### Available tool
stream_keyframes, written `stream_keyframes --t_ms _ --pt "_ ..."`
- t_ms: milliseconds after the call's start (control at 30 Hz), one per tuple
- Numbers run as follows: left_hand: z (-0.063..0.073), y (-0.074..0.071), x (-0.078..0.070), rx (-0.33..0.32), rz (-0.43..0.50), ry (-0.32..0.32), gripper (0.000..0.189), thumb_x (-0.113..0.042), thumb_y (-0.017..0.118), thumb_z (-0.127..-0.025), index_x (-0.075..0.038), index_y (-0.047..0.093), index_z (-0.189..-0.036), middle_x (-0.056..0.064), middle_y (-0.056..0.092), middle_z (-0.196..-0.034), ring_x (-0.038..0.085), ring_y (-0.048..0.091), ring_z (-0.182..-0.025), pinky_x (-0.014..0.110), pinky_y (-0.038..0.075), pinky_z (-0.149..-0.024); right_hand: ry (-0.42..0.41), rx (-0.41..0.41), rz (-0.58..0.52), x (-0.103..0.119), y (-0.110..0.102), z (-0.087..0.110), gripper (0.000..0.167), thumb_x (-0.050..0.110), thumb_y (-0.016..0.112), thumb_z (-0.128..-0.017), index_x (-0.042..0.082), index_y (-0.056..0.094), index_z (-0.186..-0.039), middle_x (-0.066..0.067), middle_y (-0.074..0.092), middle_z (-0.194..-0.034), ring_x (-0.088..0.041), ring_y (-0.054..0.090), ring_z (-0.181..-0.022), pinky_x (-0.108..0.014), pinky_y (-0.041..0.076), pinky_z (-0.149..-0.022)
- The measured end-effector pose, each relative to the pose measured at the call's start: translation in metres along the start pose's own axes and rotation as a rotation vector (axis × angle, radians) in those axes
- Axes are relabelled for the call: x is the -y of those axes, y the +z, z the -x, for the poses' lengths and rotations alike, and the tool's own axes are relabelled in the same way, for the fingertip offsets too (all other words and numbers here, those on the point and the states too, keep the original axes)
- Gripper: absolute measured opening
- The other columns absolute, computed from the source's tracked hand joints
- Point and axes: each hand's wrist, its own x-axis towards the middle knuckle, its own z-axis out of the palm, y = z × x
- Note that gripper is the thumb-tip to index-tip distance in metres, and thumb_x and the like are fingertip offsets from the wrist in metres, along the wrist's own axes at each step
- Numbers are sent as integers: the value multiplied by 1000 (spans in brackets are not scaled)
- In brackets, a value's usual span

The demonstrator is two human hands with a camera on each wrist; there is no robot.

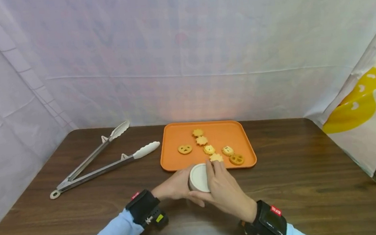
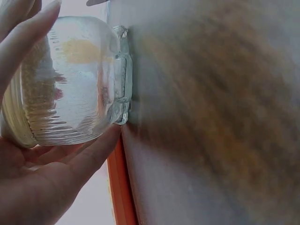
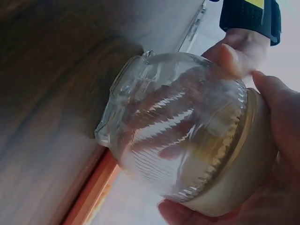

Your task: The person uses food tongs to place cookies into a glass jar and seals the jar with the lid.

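Observation:
A clear glass jar (image 2: 77, 89) with ribbed sides and a footed base stands upright at the table, its base close to the wood. My left hand (image 1: 177, 185) holds the jar's side, fingers curved around the glass. From the right, my right hand (image 1: 226, 188) grips the off-white lid (image 1: 199, 178), thumb on the near edge and fingers on the far one. In the right wrist view the lid (image 3: 236, 180) sits on the jar's mouth, and left-hand fingers show through the glass.
Just beyond the hands lies an orange tray (image 1: 172, 133) bearing several pieces, among them pretzel shapes (image 1: 185, 149) and star-edged cookies (image 1: 201, 141). Spread metal tongs (image 1: 95, 172) with white tips lie to the left on the dark wooden table (image 1: 314, 181). White cloth (image 1: 182, 50) hangs behind.

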Motion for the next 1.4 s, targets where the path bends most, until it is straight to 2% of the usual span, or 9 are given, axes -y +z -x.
stream_keyframes --t_ms 200,367,533,733,833,967,1167,1267,1400 --pt "1 1 0 -7 1 -36 89 -33 83 -56 -9 37 -129 1 52 -118 13 51 -104 29 39 -89 -15 -7 -25 -3 0 -2 89 60 60 -72 -14 47 -119 -15 47 -90 -19 45 -77 -25 46 -59" --pt "1 0 2 -1 3 -30 88 -33 84 -56 -10 39 -127 1 52 -117 13 51 -103 28 39 -88 -40 3 -67 -8 -1 -4 84 58 63 -69 -11 51 -115 -13 47 -90 -17 44 -77 -25 44 -60" --pt "1 0 4 36 33 -27 86 -31 84 -55 -11 41 -126 -1 53 -117 12 50 -103 27 39 -88 -81 134 -241 -17 -7 -5 77 54 67 -68 -3 51 -118 -6 46 -96 -13 44 -82 -23 43 -65" --pt "1 0 5 43 46 -1 89 -30 84 -56 -11 38 -129 -1 51 -121 11 48 -107 28 38 -90 -103 314 -442 -27 -12 -7 79 45 66 -74 1 37 -133 -7 42 -119 -14 47 -98 -25 46 -75" --pt "2 1 4 42 51 -2 90 -30 84 -55 -11 37 -130 0 51 -121 12 48 -107 28 37 -91 -111 349 -483 -28 -12 -8 81 44 65 -75 2 32 -136 -7 39 -124 -14 47 -101 -27 46 -78" --pt "2 0 2 43 49 -28 88 -28 85 -55 -10 38 -128 1 52 -120 12 49 -105 28 38 -90 -97 246 -368 -21 -9 -6 90 59 63 -70 0 35 -133 -10 42 -120 -17 48 -100 -30 47 -76" --pt "2 1 0 49 51 -20 89 -25 84 -57 -9 36 -130 4 50 -123 16 49 -109 30 38 -92 -97 12 2 -5 -6 -3 99 72 49 -69 -8 41 -126 -18 50 -101 -24 50 -87 -35 47 -69" --pt "2 1 -1 51 65 -10 90 -24 83 -58 -8 34 -131 4 49 -125 16 49 -110 29 37 -93 -89 -16 77 -1 -6 -2 98 71 52 -68 -11 44 -122 -18 50 -94 -23 49 -80 -32 46 -65" --pt "2 1 0 45 70 -14 89 -24 84 -58 -8 35 -131 3 50 -123 14 49 -108 28 37 -92 -76 29 69 -1 -6 -2 91 66 56 -71 -12 47 -119 -16 48 -92 -21 46 -79 -30 45 -63"
